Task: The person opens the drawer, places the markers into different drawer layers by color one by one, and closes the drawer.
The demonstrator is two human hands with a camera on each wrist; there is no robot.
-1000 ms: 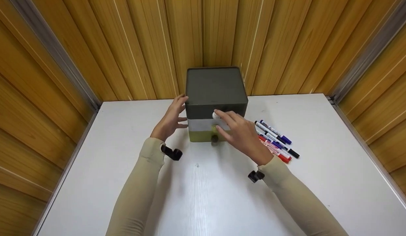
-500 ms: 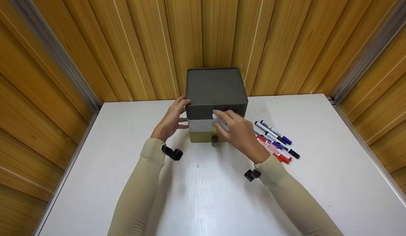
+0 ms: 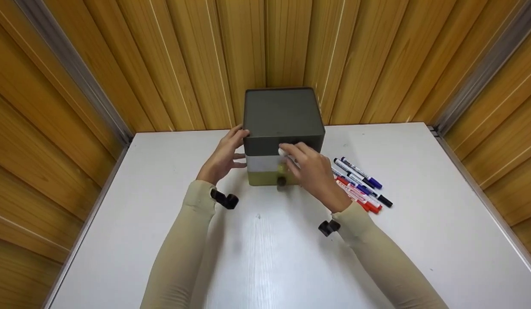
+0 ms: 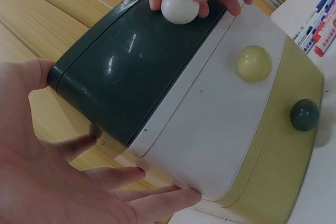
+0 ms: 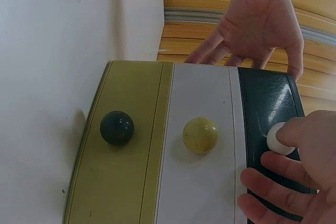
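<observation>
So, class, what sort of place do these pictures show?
Probably a small desk booth or staged recording corner: a white table boxed in by wood-panelled walls, holding only a three-drawer box and some markers.

I can read no text from here — no label, brand, number or sign. The markers (image 3: 360, 184) on the table (image 3: 420, 240) carry some printing along their barrels, but it is too small and blurred to make out in the head view, and the left wrist view catches only their ends. The drawer box (image 3: 282, 124) — dark, white and olive fronts — bears no lettering I can see.
</observation>
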